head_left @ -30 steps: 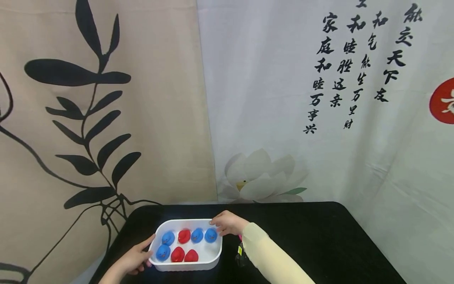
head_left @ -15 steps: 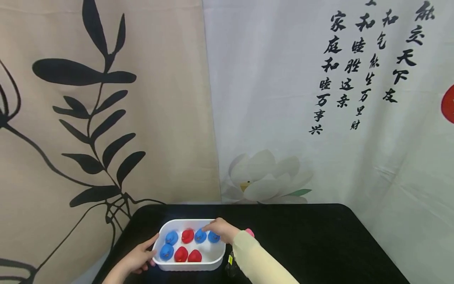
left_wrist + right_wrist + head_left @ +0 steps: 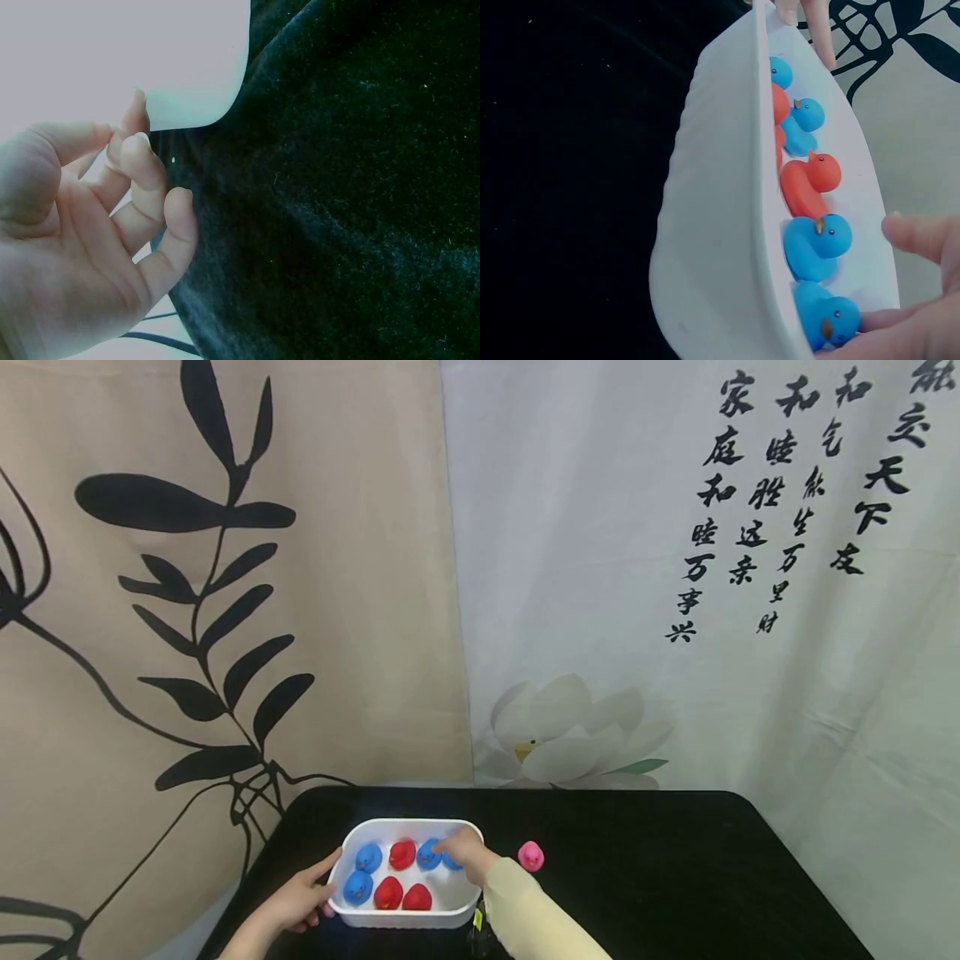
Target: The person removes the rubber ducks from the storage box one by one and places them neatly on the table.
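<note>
A white plastic tray [image 3: 450, 893] holds several blue and red rubber ducks on its floor. My left hand [image 3: 296, 897] grips the tray's left end, thumb at the rim and other fingers lower on the wall. In the left wrist view those fingers are curled at the white tray corner [image 3: 195, 105]. Over the tray's right end reaches my right hand [image 3: 467, 853], partly covering the rightmost blue duck [image 3: 451, 862]. The right wrist view has one finger against that blue duck [image 3: 832, 315], with another finger [image 3: 915, 236] held apart from it, above the far rim.
A pink rubber duck [image 3: 531, 856] sits on the black cloth-covered table [image 3: 660, 877], right of the tray. Under my right wrist is a black object with a yellow patch [image 3: 477, 920]. A printed curtain [image 3: 585, 568] hangs behind the table.
My right hand has moved left from the tray's right rim to over the ducks inside. The pink duck, mostly behind my sleeve before, now shows fully. My left hand keeps its place on the tray.
</note>
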Demonstrator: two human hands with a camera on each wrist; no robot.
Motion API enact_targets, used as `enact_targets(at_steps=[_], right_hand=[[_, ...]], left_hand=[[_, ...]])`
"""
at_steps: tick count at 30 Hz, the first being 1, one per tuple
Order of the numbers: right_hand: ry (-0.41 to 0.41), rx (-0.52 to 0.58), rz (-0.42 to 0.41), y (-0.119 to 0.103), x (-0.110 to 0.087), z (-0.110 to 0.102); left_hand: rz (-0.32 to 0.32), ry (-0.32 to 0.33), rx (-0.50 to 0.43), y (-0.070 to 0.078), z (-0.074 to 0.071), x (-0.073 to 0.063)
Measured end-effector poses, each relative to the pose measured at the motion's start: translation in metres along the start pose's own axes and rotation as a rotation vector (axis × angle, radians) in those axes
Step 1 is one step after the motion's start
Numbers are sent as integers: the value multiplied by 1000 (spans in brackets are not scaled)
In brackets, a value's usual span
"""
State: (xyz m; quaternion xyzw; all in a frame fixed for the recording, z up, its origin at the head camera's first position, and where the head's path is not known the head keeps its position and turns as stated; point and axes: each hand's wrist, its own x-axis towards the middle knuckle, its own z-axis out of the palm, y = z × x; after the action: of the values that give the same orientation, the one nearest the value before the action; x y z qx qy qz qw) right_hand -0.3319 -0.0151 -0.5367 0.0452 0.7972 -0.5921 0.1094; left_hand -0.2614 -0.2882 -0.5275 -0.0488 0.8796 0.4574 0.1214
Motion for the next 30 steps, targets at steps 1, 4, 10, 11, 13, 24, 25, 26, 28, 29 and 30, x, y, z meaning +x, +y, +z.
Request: enact_targets(at_steps=[1,4,10,11,13,24,25,26,28,29,30], right_hand=[[8,2,-8,0,0,1],[45,-14,-58,2,-2,4],[107,-60,-138,9,-4,8],[106,-66,-140,10,-4,8],[102,-73,-145,11,-3,8],[77,-108,-126,10,-4,9],[73,-108,-129,9,-5,9],[71,-109,-138,9,-6,9],[70,-116,-166,9,-7,8],[68,-119,-178,9,-7,8],[67,-124,-191,9,-7,8]], left_hand=[[1,-2,-1,0,0,0],[3,-2,1,1,-1,0],[1,-9,-4,0,0,1],[2,-10,-8,0,0,1],[3,-13,-12,-1,1,2],[-33,3,-16,0,1,1],[-39,6,-15,0,2,1],[-42,7,-12,1,2,1],[-49,13,-10,1,3,1],[-52,13,-9,1,3,1],[-55,15,-8,2,3,1]])
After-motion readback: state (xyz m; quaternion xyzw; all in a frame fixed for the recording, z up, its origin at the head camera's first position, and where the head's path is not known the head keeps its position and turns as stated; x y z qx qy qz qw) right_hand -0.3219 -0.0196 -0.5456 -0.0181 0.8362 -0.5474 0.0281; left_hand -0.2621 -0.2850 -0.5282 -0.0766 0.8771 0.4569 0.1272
